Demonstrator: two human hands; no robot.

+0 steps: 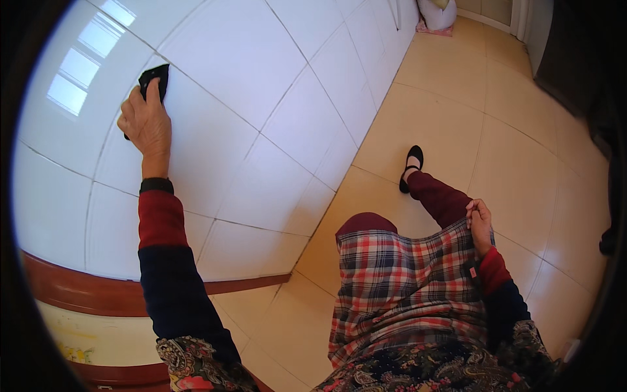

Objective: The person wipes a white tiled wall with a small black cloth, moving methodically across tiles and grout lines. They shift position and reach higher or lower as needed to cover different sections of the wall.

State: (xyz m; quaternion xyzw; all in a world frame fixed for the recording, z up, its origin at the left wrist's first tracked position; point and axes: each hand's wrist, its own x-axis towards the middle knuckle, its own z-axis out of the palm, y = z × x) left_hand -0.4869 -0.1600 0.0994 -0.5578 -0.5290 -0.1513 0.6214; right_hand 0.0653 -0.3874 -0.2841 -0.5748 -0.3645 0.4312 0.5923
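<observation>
A black cloth (156, 81) is gripped in my left hand (145, 115), which is pressed to the white wall tiles (210, 142) at the upper left. Parts of the cloth stick out above and beside my fingers. Around that wrist sits a black band (156, 184). My right hand (480, 220) rests at the right, its fingers on the upper edge of a plaid apron (411, 274) that covers my lap; they seem to pinch the fabric.
Reddish-brown wooden trim (88, 289) borders the wall at the lower left, above a pale panel. Beige floor tiles (436, 108) lie along the wall. A white sack-like object (437, 14) stands on a pink cloth at the far end. Dark furniture (563, 59) stands at the upper right.
</observation>
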